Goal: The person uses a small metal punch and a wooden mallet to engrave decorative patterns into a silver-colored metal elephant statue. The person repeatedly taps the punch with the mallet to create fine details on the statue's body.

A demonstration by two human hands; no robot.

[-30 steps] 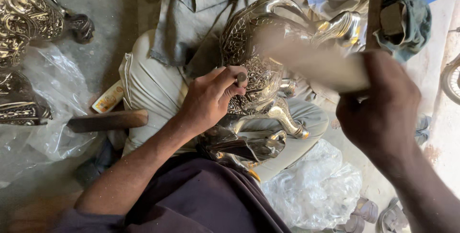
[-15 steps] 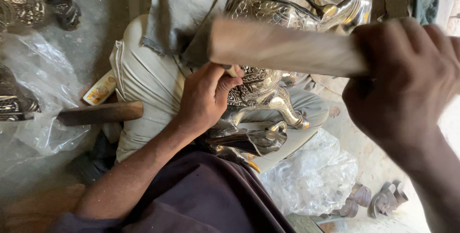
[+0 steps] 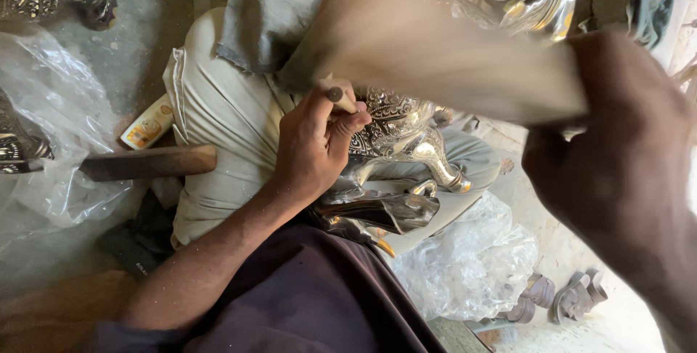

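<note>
Grey floor strewn with clear plastic bags, metalwork held across a lap.

Left hand (image 3: pixel 316 146) is closed narrowly around a punch (image 3: pixel 338 96), its tip against the embossed silver vessel (image 3: pixel 396 131) lying on the lap. Right hand (image 3: pixel 617 171) grips a blurred wooden mallet (image 3: pixel 435 48) above the vessel. Left of the knee, a small cream tube with an orange-and-yellow label (image 3: pixel 149 124) lies beside a wooden handle (image 3: pixel 145 163). A crumpled bag (image 3: pixel 465 262) sits beneath the vessel.

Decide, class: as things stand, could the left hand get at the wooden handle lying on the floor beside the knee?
Probably yes. The wooden handle lies uncovered, nothing over it, but the left hand has its grip on a small punch against the silver vessel and must drop it first.
</note>
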